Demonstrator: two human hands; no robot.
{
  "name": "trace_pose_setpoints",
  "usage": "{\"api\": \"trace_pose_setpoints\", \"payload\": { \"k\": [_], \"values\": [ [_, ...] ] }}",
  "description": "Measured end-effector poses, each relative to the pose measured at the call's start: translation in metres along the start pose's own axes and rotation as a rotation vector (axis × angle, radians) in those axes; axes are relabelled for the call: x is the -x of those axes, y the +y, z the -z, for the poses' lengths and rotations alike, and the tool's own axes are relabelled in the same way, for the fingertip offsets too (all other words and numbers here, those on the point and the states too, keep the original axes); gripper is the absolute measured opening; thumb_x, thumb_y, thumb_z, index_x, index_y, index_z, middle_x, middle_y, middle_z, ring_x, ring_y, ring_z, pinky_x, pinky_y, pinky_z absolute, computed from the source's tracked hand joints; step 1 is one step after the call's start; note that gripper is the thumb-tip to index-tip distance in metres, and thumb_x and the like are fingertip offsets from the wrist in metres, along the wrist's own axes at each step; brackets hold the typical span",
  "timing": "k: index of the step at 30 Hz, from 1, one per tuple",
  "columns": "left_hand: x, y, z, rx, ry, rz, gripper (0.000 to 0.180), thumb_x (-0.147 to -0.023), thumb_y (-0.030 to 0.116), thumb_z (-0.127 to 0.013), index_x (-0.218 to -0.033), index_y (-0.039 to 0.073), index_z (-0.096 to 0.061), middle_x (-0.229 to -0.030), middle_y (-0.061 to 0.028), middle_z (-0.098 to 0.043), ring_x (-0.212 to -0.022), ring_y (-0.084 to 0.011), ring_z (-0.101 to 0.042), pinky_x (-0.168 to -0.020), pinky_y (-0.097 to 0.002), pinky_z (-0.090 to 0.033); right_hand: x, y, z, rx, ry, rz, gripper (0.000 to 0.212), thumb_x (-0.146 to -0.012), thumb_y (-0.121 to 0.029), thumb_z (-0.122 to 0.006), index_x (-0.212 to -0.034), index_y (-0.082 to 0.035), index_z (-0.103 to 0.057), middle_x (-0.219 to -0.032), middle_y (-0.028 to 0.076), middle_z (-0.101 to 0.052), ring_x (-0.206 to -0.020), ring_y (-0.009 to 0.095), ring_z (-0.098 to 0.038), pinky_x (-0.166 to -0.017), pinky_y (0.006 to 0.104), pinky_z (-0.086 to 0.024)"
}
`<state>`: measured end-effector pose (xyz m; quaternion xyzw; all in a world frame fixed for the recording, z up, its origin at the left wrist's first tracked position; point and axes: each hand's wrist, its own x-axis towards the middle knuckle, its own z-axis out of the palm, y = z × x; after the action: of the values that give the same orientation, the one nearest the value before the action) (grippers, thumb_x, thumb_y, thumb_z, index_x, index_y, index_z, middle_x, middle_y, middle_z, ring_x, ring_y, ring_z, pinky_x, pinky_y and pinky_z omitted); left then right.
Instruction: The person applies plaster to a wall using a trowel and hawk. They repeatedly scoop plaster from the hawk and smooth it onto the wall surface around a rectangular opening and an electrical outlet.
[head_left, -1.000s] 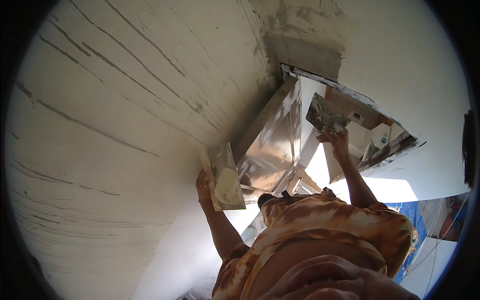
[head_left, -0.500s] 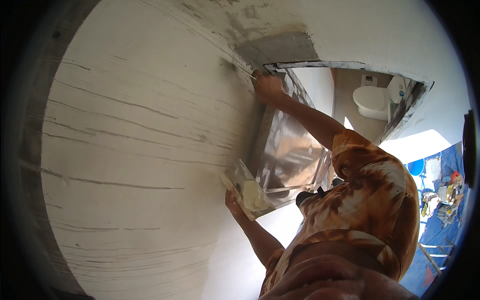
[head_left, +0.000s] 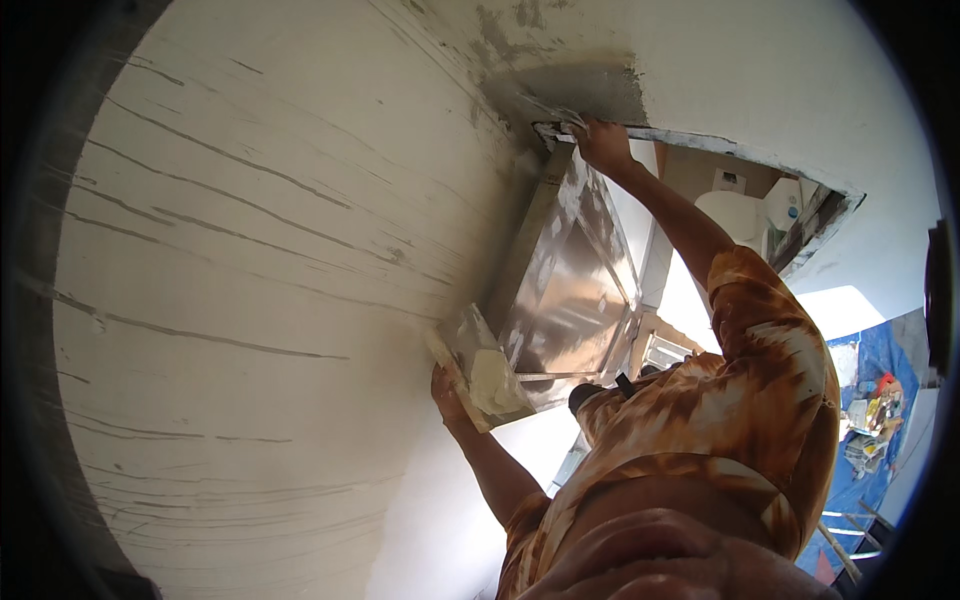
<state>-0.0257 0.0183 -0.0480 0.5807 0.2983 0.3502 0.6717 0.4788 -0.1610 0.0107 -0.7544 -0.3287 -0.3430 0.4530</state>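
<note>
Since half a second ago, the right hand [head_left: 605, 148] has shifted toward two o'clock, from the streaked wall's side of the corner to the upper edge of the opening; the left hand [head_left: 449, 400] has kept its place beside the metallic panel. The right fingers are curled around a trowel [head_left: 565, 115], whose blade, seen nearly edge-on, runs from them toward ten o'clock. It lies at the lower edge of a grey patch [head_left: 600, 85]; whether it presses there I cannot tell. The left fingers grasp a flat plate [head_left: 463, 335] by its edge, partly hidden behind it. The plate spreads from them toward two o'clock, tilted, with a lump of pale paste [head_left: 497, 383] on its face.

Farther out, the metallic panel [head_left: 570, 290] stands between the hands, at seven o'clock from the right one. Through the opening, at four o'clock from that hand, a white toilet [head_left: 730, 210] shows. The pale streaked wall [head_left: 250, 260] fills the region toward nine o'clock. Toward five o'clock are the person's orange-brown patterned shirt [head_left: 750, 390] and, beyond it, a blue sheet [head_left: 875, 350] with a jumble of objects [head_left: 870, 425] on it.
</note>
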Motion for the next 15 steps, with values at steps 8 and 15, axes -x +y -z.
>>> {"api": "trace_pose_setpoints", "payload": {
  "k": [8,15],
  "values": [
    [0.000,0.028,-0.030,0.121,0.007,0.083,0.047,-0.096,0.032,-0.058,-0.129,-0.002,-0.055,-0.112,-0.0080,-0.062,-0.099,-0.0208,-0.060,-0.089,-0.0350,-0.048,0.001,-0.003,-0.011,-0.003,0.082,0.033,0.021,-0.080,-0.015,-0.071,-0.099,-0.008,-0.068,-0.082,0.015,-0.071,-0.076,0.034,-0.070,-0.068,0.0452,-0.056],
    [0.008,0.017,-0.020,0.011,0.019,0.027,0.050,-0.093,0.034,-0.063,-0.128,-0.001,-0.055,-0.110,-0.0069,-0.062,-0.099,-0.0199,-0.059,-0.088,-0.0338,-0.048,0.006,-0.003,-0.002,0.038,0.094,0.159,0.016,-0.087,-0.017,-0.068,-0.099,-0.007,-0.068,-0.077,0.017,-0.070,-0.069,0.035,-0.070,-0.062,0.0439,-0.055]
  ]
}}
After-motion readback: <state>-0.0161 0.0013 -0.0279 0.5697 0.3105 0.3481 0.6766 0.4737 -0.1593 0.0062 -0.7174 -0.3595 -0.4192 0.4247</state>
